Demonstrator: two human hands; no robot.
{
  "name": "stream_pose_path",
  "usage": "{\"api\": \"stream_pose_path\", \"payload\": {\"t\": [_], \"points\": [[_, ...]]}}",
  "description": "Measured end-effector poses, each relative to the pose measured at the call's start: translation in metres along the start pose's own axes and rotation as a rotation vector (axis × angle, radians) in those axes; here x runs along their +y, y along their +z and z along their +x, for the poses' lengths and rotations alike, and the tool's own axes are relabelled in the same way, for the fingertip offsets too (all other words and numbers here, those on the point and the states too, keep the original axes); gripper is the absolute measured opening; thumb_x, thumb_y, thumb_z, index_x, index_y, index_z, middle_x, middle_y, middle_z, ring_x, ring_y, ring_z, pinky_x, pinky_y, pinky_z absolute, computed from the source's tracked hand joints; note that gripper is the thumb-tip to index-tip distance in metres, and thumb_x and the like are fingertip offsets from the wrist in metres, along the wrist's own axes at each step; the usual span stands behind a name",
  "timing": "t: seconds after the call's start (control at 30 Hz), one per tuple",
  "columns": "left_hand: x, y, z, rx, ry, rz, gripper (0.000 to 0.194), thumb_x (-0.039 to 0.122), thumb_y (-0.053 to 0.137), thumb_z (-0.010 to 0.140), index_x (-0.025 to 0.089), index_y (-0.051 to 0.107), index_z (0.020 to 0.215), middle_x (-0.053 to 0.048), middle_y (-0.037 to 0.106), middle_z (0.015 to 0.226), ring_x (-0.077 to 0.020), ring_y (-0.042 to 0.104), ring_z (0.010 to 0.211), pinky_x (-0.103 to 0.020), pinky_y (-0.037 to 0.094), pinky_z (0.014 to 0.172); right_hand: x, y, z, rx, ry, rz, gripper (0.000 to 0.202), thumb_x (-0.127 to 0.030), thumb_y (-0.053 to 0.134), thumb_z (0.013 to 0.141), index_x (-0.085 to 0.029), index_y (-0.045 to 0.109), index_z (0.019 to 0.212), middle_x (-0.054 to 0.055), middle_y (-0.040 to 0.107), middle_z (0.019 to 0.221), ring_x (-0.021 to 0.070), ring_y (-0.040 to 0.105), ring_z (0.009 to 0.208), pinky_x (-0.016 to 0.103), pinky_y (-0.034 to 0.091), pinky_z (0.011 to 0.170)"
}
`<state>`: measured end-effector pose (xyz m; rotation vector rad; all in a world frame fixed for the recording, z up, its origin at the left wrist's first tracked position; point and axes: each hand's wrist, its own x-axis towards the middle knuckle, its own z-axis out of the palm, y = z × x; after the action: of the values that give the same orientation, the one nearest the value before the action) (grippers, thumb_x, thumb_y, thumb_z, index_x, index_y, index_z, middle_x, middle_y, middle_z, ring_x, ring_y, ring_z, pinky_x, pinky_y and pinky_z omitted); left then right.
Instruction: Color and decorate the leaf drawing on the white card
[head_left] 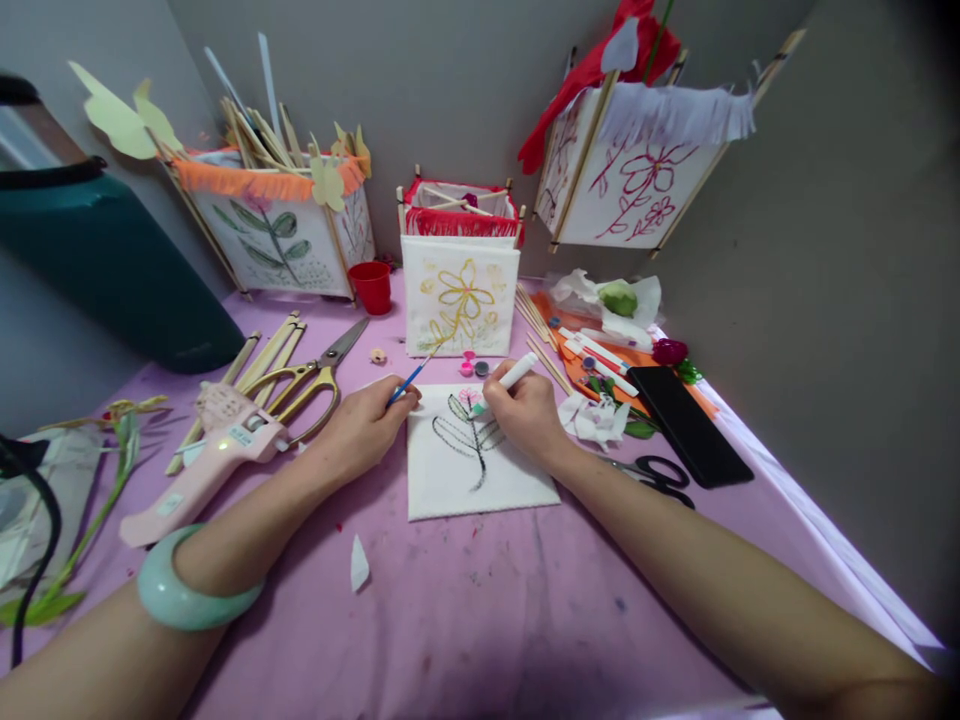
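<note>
A white square panel lies flat in front of me, bearing a drawn plant with a dark stem, outlined leaves and a pink flower. My right hand grips a white marker, its green tip down at the drawing near the upper leaves. At the panel's upper left corner rests my left hand, fingers closed around a thin blue paintbrush that points up and right. Small pink and grey paint pots sit just above the panel. Behind them stands a panel with a yellow flower.
On the left lie a pink glue gun, gold-handled scissors and wooden sticks. A teal bottle stands behind. To the right are a black phone and black scissors. A decorated lantern hangs at the upper right.
</note>
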<state>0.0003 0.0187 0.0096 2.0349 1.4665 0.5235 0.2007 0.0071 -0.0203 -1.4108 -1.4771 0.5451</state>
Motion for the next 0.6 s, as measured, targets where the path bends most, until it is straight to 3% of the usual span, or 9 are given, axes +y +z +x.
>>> {"api": "stream_pose_path", "payload": {"t": [0.3, 0.6], "points": [[-0.0003, 0.0000, -0.0002, -0.006, -0.001, -0.012, 0.033, 0.043, 0.035, 0.084, 0.020, 0.059, 0.092, -0.002, 0.064, 0.082, -0.0175, 0.055, 0.073, -0.025, 0.037, 0.061, 0.0000, 0.0009, 0.0001, 0.018, -0.027, 0.010, 0.013, -0.023, 0.049, 0.074, -0.018, 0.051, 0.062, -0.004, 0.050, 0.054, 0.0105, 0.047, 0.051, 0.022, 0.034, 0.051], [-0.0002, -0.0008, -0.0012, -0.013, -0.009, -0.018, 0.033, 0.041, 0.036, 0.084, 0.020, 0.060, 0.093, 0.001, 0.057, 0.067, -0.0151, 0.050, 0.059, -0.025, 0.034, 0.055, 0.0040, 0.0022, 0.0007, 0.048, -0.002, 0.047, 0.011, -0.023, 0.050, 0.071, -0.018, 0.052, 0.061, -0.004, 0.048, 0.052, 0.0103, 0.046, 0.050, 0.022, 0.034, 0.049]]}}
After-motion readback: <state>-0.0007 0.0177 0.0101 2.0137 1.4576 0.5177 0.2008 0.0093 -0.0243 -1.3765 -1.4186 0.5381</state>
